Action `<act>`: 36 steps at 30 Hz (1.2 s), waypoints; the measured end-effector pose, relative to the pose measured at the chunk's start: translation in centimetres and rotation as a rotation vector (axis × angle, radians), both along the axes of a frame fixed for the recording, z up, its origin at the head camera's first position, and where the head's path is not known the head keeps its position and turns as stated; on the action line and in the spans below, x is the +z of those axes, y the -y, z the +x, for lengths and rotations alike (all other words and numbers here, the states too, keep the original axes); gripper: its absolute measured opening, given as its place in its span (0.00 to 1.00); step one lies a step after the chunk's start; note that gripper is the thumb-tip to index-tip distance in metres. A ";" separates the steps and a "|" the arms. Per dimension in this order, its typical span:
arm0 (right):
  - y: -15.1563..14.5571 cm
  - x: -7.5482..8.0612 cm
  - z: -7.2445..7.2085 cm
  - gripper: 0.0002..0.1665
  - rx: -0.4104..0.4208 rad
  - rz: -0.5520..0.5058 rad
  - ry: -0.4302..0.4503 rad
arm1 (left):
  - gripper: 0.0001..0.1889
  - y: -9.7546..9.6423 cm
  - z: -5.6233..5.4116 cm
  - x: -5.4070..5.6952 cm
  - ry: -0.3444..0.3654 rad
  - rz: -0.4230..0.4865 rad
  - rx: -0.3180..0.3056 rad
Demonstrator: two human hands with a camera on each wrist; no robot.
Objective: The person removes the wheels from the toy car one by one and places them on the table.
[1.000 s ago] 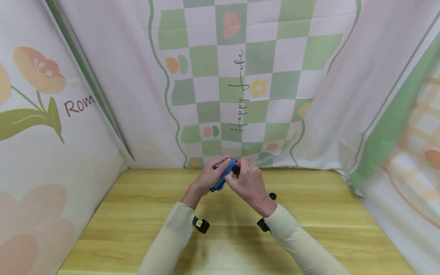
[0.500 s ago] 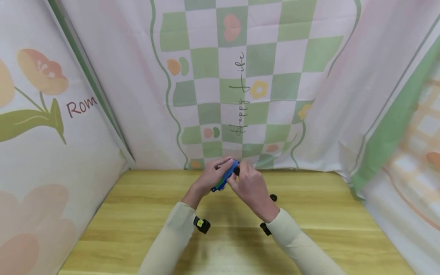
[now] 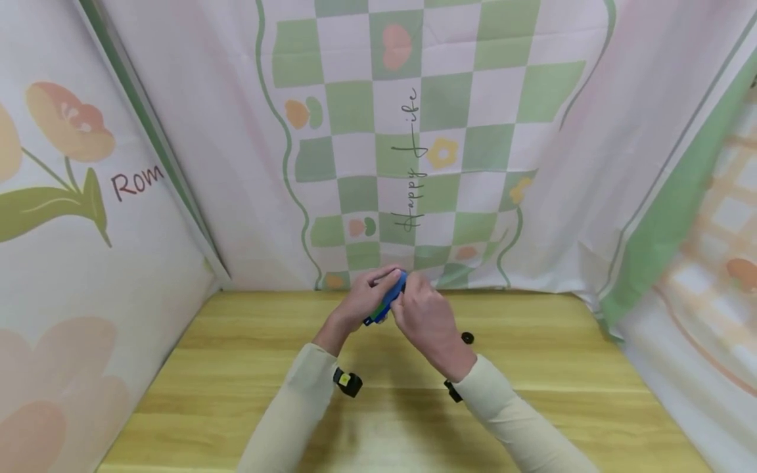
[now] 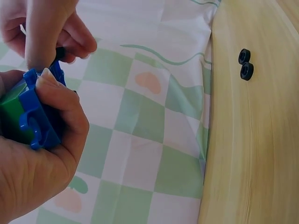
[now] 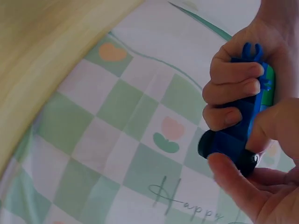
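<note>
A blue and green toy car [image 3: 391,295] is held up above the far edge of the table. My left hand [image 3: 362,303] grips its body, fingers wrapped across the blue underside, as the right wrist view shows. Blue hooks [image 5: 252,52] stick out at one end. At the other end a black wheel [image 5: 205,143] sits on one side. On the opposite side, a second black wheel [image 5: 247,162] is pinched by the thumb and fingers of my right hand [image 3: 427,318]. Whether that wheel is fully seated on the car cannot be seen.
Two loose black wheels [image 4: 245,64] lie touching or nearly touching on the wooden table [image 3: 532,368], right of my right wrist in the head view. A patterned cloth [image 3: 443,98] hangs right behind the hands, with further cloth walls on both sides.
My right hand has turned slightly and closed in on the car's end, so the black wheel seen earlier between its fingers is mostly covered in the head view. The left hand keeps its hold.
</note>
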State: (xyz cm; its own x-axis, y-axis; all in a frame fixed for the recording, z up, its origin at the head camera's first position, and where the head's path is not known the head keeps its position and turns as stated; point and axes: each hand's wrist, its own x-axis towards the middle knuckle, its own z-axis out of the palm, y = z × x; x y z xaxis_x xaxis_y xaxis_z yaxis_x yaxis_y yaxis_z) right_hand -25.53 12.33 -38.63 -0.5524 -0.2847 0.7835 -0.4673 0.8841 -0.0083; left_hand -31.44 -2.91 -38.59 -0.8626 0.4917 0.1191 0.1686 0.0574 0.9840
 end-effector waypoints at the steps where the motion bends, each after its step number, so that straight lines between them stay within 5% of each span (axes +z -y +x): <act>1: 0.0 0.0 0.1 0.11 0.008 -0.018 0.009 | 0.22 0.1 0.0 0.0 0.010 0.000 0.003; 10: -1.1 0.7 0.3 0.18 0.156 -0.162 0.080 | 0.24 1.1 0.2 0.6 0.036 -0.009 0.026; 17: -2.3 1.2 0.2 0.28 0.221 -0.062 -0.012 | 0.24 1.2 0.5 1.0 0.040 0.007 0.004; 23: -2.9 1.4 -0.2 0.27 0.297 0.025 -0.091 | 0.23 1.1 0.7 1.3 0.051 0.012 -0.014; 36: -3.2 2.9 0.1 0.17 0.289 0.042 0.020 | 0.25 0.8 0.5 1.4 0.110 -0.021 -0.061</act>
